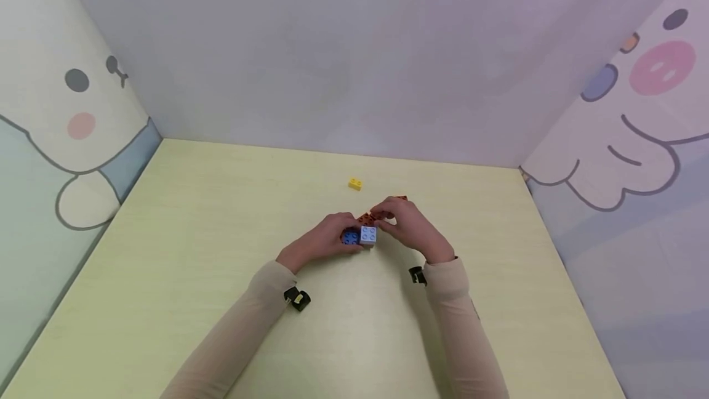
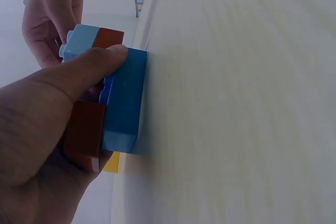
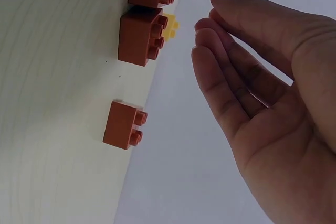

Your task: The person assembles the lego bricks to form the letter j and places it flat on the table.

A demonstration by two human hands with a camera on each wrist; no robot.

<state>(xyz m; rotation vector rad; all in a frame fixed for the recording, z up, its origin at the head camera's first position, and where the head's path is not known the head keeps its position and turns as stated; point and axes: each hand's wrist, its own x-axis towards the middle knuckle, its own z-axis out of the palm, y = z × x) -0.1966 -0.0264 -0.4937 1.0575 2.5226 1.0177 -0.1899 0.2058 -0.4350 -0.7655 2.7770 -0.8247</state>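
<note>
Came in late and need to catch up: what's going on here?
A person's left hand grips a toy-brick stack: a blue brick at the bottom, a light-blue brick on top at one end. The right hand is close by, holding nothing. A separate red-brown brick and a yellow brick stand on the table.

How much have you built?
Done: a square light blue plastic brick sits on a reddish brown brick, above a long blue brick. In hand: the left hand grips this stack; the right hand holds nothing. Maybe left to add: the small yellow plastic brick and a lone reddish brown plastic brick, both loose.
</note>
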